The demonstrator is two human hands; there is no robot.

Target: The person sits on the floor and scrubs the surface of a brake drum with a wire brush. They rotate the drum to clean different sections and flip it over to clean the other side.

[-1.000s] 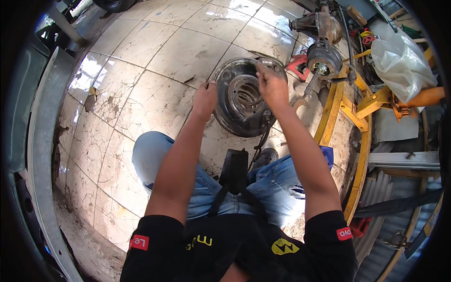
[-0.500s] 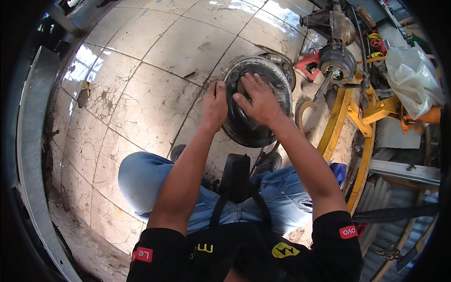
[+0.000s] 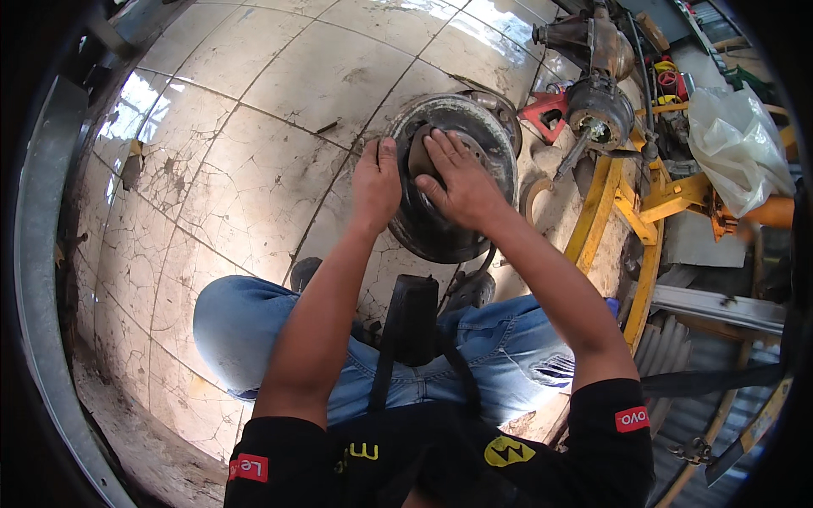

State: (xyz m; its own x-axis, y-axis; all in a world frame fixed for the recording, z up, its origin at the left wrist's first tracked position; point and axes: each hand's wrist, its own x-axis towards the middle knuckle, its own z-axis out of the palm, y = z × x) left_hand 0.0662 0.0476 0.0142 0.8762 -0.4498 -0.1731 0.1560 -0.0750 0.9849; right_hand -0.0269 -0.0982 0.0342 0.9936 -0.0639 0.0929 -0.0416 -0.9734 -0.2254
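In front of my knees lies a round black metal part (image 3: 449, 247), shaped like a wheel rim or drum, with a worn pale edge and small holes near its middle. My right hand (image 3: 461, 182) lies over its centre, fingers stretched flat and thumb apart. Under those fingers a flat brownish-grey piece (image 3: 418, 159) shows in part; I cannot make out whether it is abrasive paper or a pad. Against the left outer edge of the round part rests my left hand (image 3: 376, 186), thumb and fingers pointing away from me, its fingers partly hidden.
Tiled, cracked floor (image 3: 254, 169) spreads to the left, bounded by a grey metal beam (image 3: 38, 254). On the right are a greasy axle assembly (image 3: 601, 110), a red stand (image 3: 546, 114), a curved brake shoe (image 3: 532, 199), a yellow frame (image 3: 597, 216) and a clear plastic bag (image 3: 735, 144).
My right hand has shifted slightly over the round part, and more of the brownish-grey piece shows beside its fingers. The left hand stays at the edge. The whole view has moved a little.
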